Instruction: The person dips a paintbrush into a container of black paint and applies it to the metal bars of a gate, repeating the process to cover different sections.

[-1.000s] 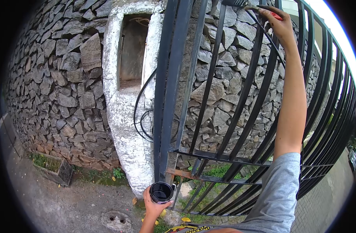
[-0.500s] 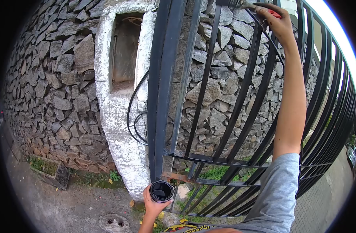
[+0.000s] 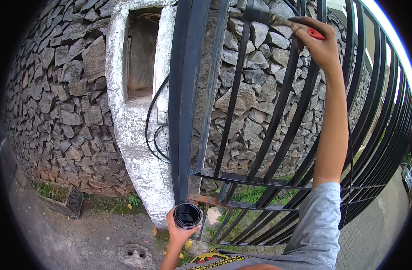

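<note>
In my right hand (image 3: 317, 39), raised high in the view, is a paintbrush (image 3: 278, 20) with a red-tipped handle, fingers closed around it. Its dark bristles touch, or nearly touch, an upright bar (image 3: 238, 74) of the black metal gate (image 3: 278, 117). Low in the middle, my left hand (image 3: 180, 233) grips a small round can of black paint (image 3: 188, 215) from below and the side. The can is held upright, its open top facing me, with dark liquid inside. Beside it runs the thick dark gate post (image 3: 183, 103).
A whitewashed pillar (image 3: 138, 148) with a recessed box stands left of the post, a black cable (image 3: 148, 121) looping beside it. Behind the gate and to the left rise stone walls (image 3: 71, 90). A planter (image 3: 61, 198) sits on the ground at lower left.
My right hand and the paintbrush have moved lower in the view, bristles coming down along the bar. The left hand still holds the can in nearly the same spot, and the view has shifted slightly.
</note>
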### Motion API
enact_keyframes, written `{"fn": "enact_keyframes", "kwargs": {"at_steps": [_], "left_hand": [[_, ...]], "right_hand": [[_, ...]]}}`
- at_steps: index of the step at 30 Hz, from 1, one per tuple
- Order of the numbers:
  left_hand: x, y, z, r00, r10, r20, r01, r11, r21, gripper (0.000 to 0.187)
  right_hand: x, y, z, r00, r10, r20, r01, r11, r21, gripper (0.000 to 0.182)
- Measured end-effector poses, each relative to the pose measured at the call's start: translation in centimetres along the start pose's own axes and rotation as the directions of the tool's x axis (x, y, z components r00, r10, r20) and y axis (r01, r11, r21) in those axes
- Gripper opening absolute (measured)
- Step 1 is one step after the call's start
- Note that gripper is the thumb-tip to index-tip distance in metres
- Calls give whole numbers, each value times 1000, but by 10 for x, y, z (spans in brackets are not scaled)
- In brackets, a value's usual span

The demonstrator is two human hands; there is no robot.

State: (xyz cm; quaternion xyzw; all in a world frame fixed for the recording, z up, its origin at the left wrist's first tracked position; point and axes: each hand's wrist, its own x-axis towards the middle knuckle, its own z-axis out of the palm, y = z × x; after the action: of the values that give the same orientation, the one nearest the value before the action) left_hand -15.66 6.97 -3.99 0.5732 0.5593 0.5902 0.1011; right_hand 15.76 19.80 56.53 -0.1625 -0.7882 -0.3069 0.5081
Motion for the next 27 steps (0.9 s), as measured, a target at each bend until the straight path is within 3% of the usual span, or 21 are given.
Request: {"fn": "enact_keyframes", "kwargs": {"at_steps": [1,4,5,8,9,12,13,16,17,20,21,24,25,27], "left_hand": [[-1,-3,1,1000,12,1,-12,1000,-1,111],[-4,-6,-1,999,36,3,-36,999,12,112],[-4,-7,-2,999,38,6,-38,999,17,112],[-5,-6,-5,998,52,24,-53,997,49,113],[-6,-5,-7,998,57,32,-59,996,64,113],[-13,-8,-10,1000,21,16,-21,999,27,115],[-15,-7,-11,1000,-1,6,1,1000,7,115],[-19,-4,-18,1000,-6,29,6,1000,-10,115],[-22,-4,-20,999,-24,32,25,1000,-19,115],[-25,-4,-24,997,-69,32,71,997,-42,114],[-27,-4,-26,996,-83,29,84,996,-43,114],[-29,-7,-30,996,-83,31,84,995,-55,115],[-31,-7,-30,996,-79,34,81,995,-61,115],[-32,-8,-31,997,-69,39,70,997,-43,116]], "right_hand": [[-9,-7,5,991,128,-28,-127,991,42,26],[-36,-20,6,933,296,203,-340,910,237,25],[-37,-25,8,943,255,213,-302,926,227,27],[-42,-15,17,996,53,-74,-49,997,54,27],[-45,-15,11,978,189,84,-201,962,182,26],[-49,-25,7,951,178,252,-245,932,268,27],[-51,-20,11,980,156,123,-180,959,218,26],[-57,-33,14,997,72,26,-70,995,-77,27],[-62,-43,15,956,281,86,-288,953,96,29],[-62,-30,5,991,87,102,-67,981,-181,29],[-65,-28,12,999,1,-52,-13,974,-227,28],[-74,-29,5,978,203,-57,-202,979,14,27],[-75,-34,7,990,132,-50,-129,990,59,27],[-77,-42,14,981,161,109,-171,982,87,27]]}}
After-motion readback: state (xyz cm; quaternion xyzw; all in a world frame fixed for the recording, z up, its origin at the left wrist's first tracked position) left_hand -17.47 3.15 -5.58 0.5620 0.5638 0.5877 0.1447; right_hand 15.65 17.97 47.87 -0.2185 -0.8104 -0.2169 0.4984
